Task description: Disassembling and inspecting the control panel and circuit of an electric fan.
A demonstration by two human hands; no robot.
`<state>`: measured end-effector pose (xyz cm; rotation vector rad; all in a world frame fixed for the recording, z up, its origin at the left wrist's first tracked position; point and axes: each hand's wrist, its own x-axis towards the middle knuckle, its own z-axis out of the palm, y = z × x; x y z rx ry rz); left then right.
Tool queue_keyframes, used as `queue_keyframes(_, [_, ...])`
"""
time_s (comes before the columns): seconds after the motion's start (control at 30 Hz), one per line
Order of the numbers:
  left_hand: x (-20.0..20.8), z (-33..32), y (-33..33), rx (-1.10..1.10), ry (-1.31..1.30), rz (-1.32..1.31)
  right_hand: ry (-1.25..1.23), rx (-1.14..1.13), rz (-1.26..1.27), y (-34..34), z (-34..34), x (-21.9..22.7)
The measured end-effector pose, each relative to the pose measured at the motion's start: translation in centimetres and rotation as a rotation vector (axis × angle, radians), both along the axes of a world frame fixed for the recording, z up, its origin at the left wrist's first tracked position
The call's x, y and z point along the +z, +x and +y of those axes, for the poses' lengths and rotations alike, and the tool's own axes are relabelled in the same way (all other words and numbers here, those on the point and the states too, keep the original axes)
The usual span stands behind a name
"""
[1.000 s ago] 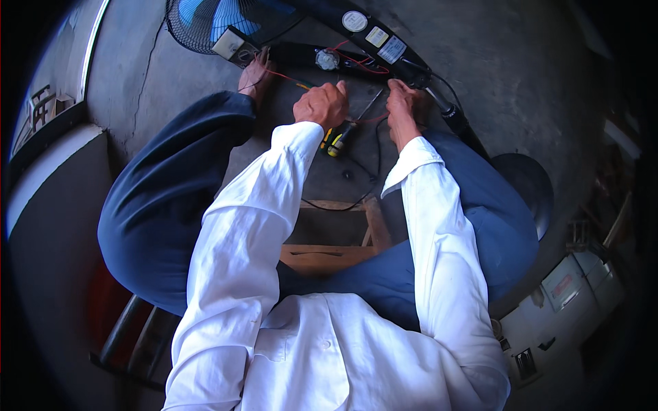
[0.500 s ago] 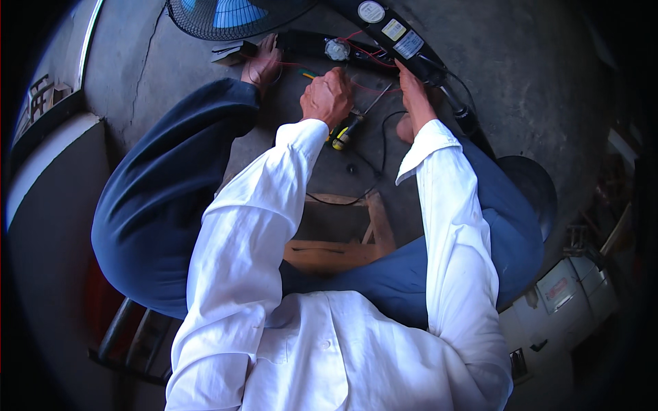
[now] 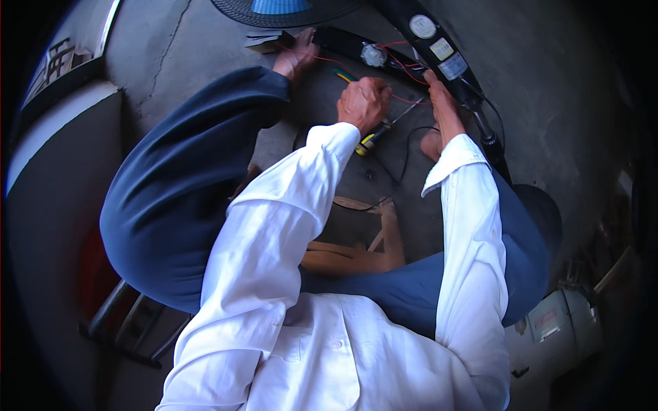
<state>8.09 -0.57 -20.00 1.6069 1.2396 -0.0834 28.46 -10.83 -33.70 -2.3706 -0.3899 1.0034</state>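
My left hand (image 3: 362,104) is closed just short of the black fan part, its fingertips curled out of sight; what it pinches is hidden. Red wires (image 3: 308,53) run close by it. Beside its knuckles a green-and-yellow handle (image 3: 342,75) pokes out. Under the wrist lies a screwdriver (image 3: 370,142) with a yellow-and-black grip, its shaft angled toward my right hand. My right hand (image 3: 444,106) has its fingers stretched out flat against the black fan column (image 3: 442,51), which bears pale labels. A round, whitish part (image 3: 373,55) sits in the opened black housing (image 3: 339,44).
The fan's round grille (image 3: 288,14) with blue blades lies at the top. A small dark box (image 3: 269,40) is by my bare left foot (image 3: 296,58). A black cable (image 3: 406,161) loops over the floor near a wooden stool frame (image 3: 391,236). A white appliance (image 3: 555,329) stands lower right.
The whole view has shifted, so the fan, hands and floor sit farther right and slightly lower. Both hands keep nearly the same places by the fan.
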Motion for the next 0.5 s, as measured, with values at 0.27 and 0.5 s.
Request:
queue_keyframes(0.27, [0.6, 0.5, -0.4, 0.003, 0.034, -0.001, 0.062, -0.285, 0.250, -1.3, 0.9, 2.4])
queue_keyframes(0.5, [0.6, 3.7, 0.8, -0.365, 0.306, 0.114, 0.030, -0.036, -0.126, 1.2, -2.1, -1.8])
